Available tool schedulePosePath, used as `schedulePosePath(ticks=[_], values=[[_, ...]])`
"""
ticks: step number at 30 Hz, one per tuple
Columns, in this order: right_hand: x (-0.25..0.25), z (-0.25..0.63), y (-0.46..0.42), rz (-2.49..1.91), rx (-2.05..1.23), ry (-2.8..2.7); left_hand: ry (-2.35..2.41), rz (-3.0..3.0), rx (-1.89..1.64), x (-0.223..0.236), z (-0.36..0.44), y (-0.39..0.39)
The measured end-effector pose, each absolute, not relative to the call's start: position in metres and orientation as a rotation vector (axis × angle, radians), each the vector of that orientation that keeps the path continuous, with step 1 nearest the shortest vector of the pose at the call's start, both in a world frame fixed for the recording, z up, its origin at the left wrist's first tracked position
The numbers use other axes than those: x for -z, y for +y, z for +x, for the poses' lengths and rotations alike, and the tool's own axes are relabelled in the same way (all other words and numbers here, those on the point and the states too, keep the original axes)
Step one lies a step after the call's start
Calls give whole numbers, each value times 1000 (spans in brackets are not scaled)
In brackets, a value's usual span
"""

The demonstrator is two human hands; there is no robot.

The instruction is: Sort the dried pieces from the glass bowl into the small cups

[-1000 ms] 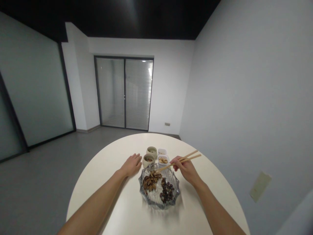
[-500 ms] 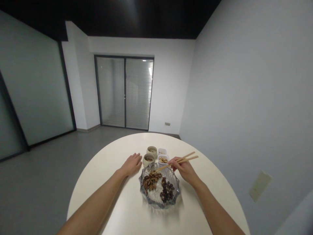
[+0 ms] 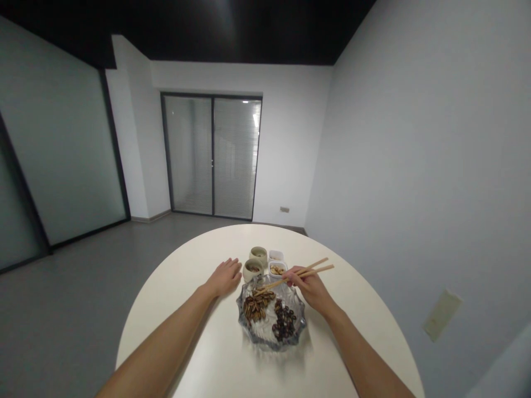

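My right hand [image 3: 306, 286] is closed around a pair of wooden chopsticks [image 3: 312, 269]. Their tips reach into a scalloped clear glass bowl [image 3: 269, 345], at the brown, elongated nuts or seeds [image 3: 256, 307] heaped on its left side. Whether the tips pinch a piece is too small to tell. On the bowl's right lies a pile of dark, glossy pieces [image 3: 284, 321], perhaps dates or beans. My left hand [image 3: 226, 276] lies flat on the table, fingers stretched, beside a greenish cup [image 3: 252, 270] with some brown pieces inside.
Behind the near cup stands a second greenish cup [image 3: 258, 255]. Two small white dishes are to their right: the nearer dish [image 3: 277, 269] holds pale nuts, the farther dish [image 3: 276, 255] sits behind it. All stand on a round white table [image 3: 186, 265]. A wall [image 3: 415, 166] rises on the right.
My right hand has shifted slightly left, and the chopstick tips have moved a little left and down over the brown pieces. My left hand stays put.
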State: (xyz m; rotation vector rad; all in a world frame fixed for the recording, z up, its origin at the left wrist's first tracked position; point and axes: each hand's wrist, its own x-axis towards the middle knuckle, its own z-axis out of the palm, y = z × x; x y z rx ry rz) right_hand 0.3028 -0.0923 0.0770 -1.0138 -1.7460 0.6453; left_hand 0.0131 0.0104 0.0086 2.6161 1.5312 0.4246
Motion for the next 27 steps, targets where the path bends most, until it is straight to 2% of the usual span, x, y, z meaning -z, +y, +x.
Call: schedulePosePath(ticks=[13, 27], values=[[-83, 304, -99, -1084, -570, -1842, 1523, 2600, -436, -5, 13, 14], [-79, 305, -96, -1025, -562, -1650, 1532, 2637, -441, -8, 13, 11]])
